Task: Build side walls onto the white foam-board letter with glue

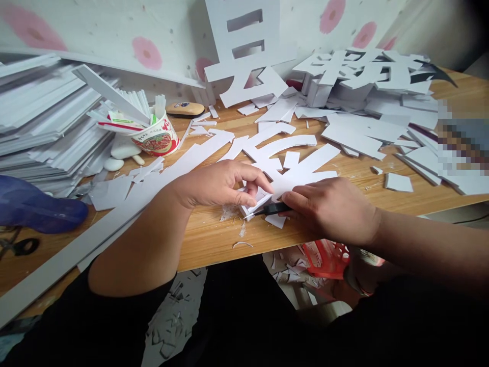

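Near the front edge of the wooden table, my left hand (229,186) curls its thumb and fingers onto a small white foam-board piece (252,202) with raised edges. My right hand (332,210) is closed around a black-handled tool (275,208), whose thin pointed tip meets the lower corner of that piece. Behind both hands lies a large white cut-out character (290,176) with spreading strokes, partly covered by my fingers. Clear shreds and a thin curled white strip (243,243) lie beside the piece.
A paper cup (162,138) full of strips stands at the back left by stacked white boards (30,122). Scissors (23,246) lie far left near a blue object (38,206). White cut-outs (362,71) pile up at the back right. A red basket (324,259) is below the table.
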A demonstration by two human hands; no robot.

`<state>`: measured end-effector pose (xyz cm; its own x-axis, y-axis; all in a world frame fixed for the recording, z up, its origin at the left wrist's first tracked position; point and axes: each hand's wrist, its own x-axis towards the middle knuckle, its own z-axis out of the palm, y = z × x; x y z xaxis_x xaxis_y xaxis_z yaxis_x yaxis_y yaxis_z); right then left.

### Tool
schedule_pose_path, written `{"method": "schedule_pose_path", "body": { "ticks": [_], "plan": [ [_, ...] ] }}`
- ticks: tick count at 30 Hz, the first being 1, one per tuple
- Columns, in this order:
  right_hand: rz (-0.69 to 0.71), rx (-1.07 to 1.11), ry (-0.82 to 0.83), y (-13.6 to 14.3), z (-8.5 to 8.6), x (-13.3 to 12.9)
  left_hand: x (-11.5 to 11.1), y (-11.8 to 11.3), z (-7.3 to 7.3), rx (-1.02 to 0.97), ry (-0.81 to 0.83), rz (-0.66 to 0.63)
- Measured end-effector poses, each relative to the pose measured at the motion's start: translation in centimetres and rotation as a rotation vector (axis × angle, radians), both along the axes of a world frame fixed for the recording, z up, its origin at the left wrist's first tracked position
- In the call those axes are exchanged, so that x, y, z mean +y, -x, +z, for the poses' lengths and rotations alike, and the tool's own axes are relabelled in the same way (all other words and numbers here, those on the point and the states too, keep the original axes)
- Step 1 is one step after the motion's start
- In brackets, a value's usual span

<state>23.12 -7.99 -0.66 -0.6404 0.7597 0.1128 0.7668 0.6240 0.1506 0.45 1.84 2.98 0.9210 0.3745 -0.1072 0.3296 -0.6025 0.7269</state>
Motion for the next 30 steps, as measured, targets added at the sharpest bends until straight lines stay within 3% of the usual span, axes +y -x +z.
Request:
{"method": "schedule_pose_path", "body": {
  "ticks": [14,24,30],
  "plan": [
    [-0.044,-0.132,0.088,0.8,0.1,0.3,0.0,0.1,0.0,0.001,-0.033,0.004],
    [-0.133,-0.14,0.246,1.6,1.8,0.5,0.3,0.0,-0.3,-0.031,-0.024,-0.014],
    [-0.078,-0.102,0.181,1.0,0.8,0.0,0.2,0.1,-0.2,-0.031,-0.047,-0.002]
  ]
}}
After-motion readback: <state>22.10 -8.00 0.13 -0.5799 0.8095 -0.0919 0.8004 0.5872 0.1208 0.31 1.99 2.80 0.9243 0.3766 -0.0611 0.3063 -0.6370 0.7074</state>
